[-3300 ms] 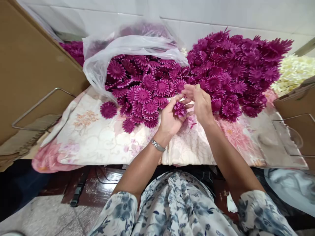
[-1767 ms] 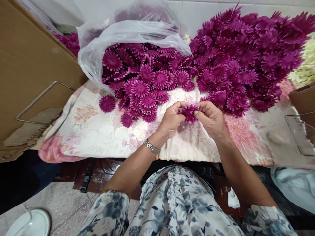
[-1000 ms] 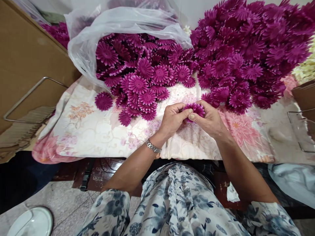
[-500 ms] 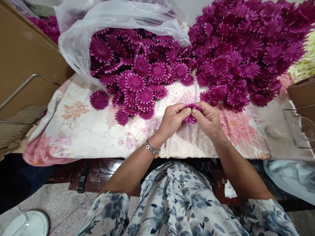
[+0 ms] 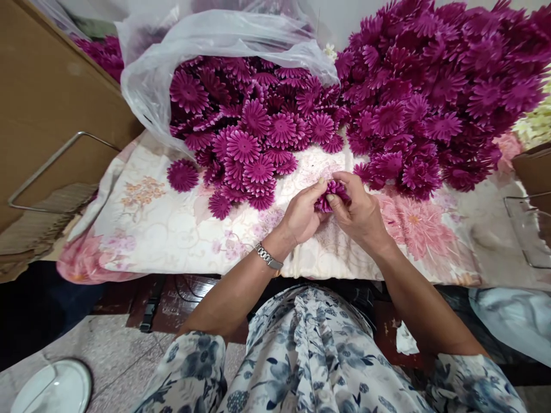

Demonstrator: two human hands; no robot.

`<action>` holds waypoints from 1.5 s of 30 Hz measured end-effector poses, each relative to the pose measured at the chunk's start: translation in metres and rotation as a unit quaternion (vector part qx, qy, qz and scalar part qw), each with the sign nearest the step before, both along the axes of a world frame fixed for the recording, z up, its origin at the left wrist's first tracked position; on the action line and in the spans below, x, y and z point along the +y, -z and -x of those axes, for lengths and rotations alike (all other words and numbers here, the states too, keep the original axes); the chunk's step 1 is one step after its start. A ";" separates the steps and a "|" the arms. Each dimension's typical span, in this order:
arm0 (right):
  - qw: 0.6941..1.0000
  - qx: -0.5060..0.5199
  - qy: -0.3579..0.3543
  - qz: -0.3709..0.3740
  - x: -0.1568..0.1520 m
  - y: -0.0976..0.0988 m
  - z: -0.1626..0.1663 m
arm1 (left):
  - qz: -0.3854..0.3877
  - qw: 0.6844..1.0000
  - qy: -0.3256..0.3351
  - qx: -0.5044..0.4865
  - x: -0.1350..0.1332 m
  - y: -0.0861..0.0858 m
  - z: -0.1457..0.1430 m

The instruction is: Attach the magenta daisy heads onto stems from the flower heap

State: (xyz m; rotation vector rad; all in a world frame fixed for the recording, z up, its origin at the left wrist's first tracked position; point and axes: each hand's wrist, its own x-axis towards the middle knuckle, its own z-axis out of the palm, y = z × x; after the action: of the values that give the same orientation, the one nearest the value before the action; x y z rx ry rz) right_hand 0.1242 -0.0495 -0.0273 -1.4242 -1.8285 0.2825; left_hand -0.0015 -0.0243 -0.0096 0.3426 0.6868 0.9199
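Observation:
Between my two hands is a purple artificial flower head (image 5: 330, 195), partly covered by fingers. My left hand (image 5: 302, 213) is closed on its left side, thumb up against the petals. Around the right side curl the fingers of my right hand (image 5: 359, 206), with the thumb pressed on the near petals. Just beyond lies a heap of flat purple flower heads (image 5: 245, 146), spilling from a clear plastic bag (image 5: 144, 92). One single flower head (image 5: 182, 175) rests apart on the cloth to the left.
A tall pile of purple flowers (image 5: 430, 97) fills the back right. Cardboard boxes with wire handles stand at the left (image 5: 55, 92) and right (image 5: 534, 178) edges. The table wears a floral cloth (image 5: 172, 241). A round white object (image 5: 54, 390) sits on the floor.
The flower head has turned and bunched between my hands. My left thumb has lifted to its upper edge, and my right fingers have shifted over it. The view has swung slightly left.

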 end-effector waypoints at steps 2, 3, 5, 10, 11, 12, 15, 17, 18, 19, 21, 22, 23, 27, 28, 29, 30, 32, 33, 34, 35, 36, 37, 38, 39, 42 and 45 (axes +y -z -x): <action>0.990 -0.088 0.053 -0.094 0.002 0.000 0.002 | 0.017 1.000 -0.007 -0.009 0.001 -0.001 0.000; 0.981 -0.120 0.063 -0.139 0.003 -0.001 0.002 | 0.025 1.000 -0.014 -0.011 0.001 -0.002 0.001; 0.965 -0.167 0.056 -0.194 0.004 -0.003 0.002 | 0.044 0.999 -0.027 -0.008 0.002 -0.003 0.002; 0.961 -0.190 0.014 -0.201 0.008 -0.005 0.002 | 0.024 0.998 -0.053 -0.002 0.001 0.000 0.002; 0.961 -0.185 0.015 -0.206 0.009 -0.004 0.003 | 0.020 0.998 -0.058 0.001 0.000 0.000 0.001; 0.961 -0.177 0.017 -0.213 0.011 -0.003 0.003 | 0.020 0.998 -0.058 0.006 0.000 0.001 0.001; 0.965 -0.139 0.013 -0.222 0.014 0.000 0.005 | 0.007 0.998 -0.058 0.026 -0.002 0.002 -0.002; 0.974 -0.093 -0.001 -0.207 0.016 -0.001 0.005 | -0.023 0.996 -0.080 0.043 -0.003 0.003 -0.003; 0.978 -0.068 -0.006 -0.196 0.016 -0.002 0.006 | -0.037 0.994 -0.086 0.052 -0.004 0.003 -0.003; 0.981 -0.047 -0.008 -0.186 0.017 -0.004 0.006 | -0.048 0.994 -0.082 0.060 -0.004 0.002 -0.003; 0.984 -0.026 -0.001 -0.174 0.018 -0.010 0.003 | -0.059 0.994 -0.049 0.075 -0.004 0.002 0.000; 0.985 -0.019 0.008 -0.172 0.018 -0.014 0.000 | -0.061 0.994 -0.030 0.081 -0.004 0.001 0.001; 0.985 -0.013 0.022 -0.172 0.019 -0.017 -0.006 | -0.063 0.994 -0.015 0.084 -0.003 0.000 0.003; 0.971 -0.036 0.135 -0.195 0.025 -0.032 -0.056 | -0.069 0.996 0.001 0.049 -0.001 -0.003 0.010; 0.964 -0.070 0.166 -0.196 0.027 -0.034 -0.071 | -0.064 0.997 0.004 0.034 0.000 -0.003 0.010; 0.955 -0.111 0.191 -0.197 0.028 -0.036 -0.084 | -0.057 0.998 0.008 0.019 0.001 -0.004 0.011; 0.946 -0.150 0.206 -0.200 0.029 -0.037 -0.093 | -0.049 0.999 0.012 0.006 0.001 -0.004 0.011; 0.937 -0.197 0.200 -0.210 0.029 -0.037 -0.095 | -0.032 0.999 0.021 -0.015 0.003 -0.005 0.011; 0.940 -0.202 0.171 -0.214 0.027 -0.035 -0.088 | -0.024 0.999 0.023 -0.023 0.003 -0.005 0.010; 0.948 -0.197 0.128 -0.213 0.025 -0.033 -0.075 | -0.018 0.999 0.024 -0.029 0.004 -0.006 0.010; 0.958 -0.185 0.065 -0.208 0.022 -0.031 -0.060 | -0.010 0.999 0.024 -0.035 0.004 -0.006 0.009; 0.966 -0.173 -0.001 -0.192 0.020 -0.028 -0.044 | 0.000 0.999 0.020 -0.038 0.004 -0.006 0.009; 0.969 -0.166 -0.042 -0.179 0.018 -0.024 -0.029 | 0.012 0.999 0.012 -0.039 0.004 -0.005 0.008; 0.969 -0.164 -0.068 -0.172 0.016 -0.021 -0.017 | 0.023 0.999 0.005 -0.039 0.003 -0.005 0.007; 0.968 -0.166 -0.079 -0.170 0.016 -0.017 -0.007 | 0.032 0.999 -0.002 -0.036 0.003 -0.004 0.006; 0.962 -0.177 -0.060 -0.199 0.016 -0.008 0.004 | 0.038 0.999 -0.021 -0.016 0.001 0.000 0.003; 0.963 -0.172 -0.030 -0.206 0.016 -0.006 0.003 | 0.011 0.999 -0.038 0.004 -0.001 0.003 0.001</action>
State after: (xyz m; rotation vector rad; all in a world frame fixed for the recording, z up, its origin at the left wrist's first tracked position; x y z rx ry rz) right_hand 0.1210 -0.0333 -0.0213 -1.1733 -2.0582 -0.3231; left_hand -0.0023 -0.0253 -0.0122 0.3015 0.7216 0.9832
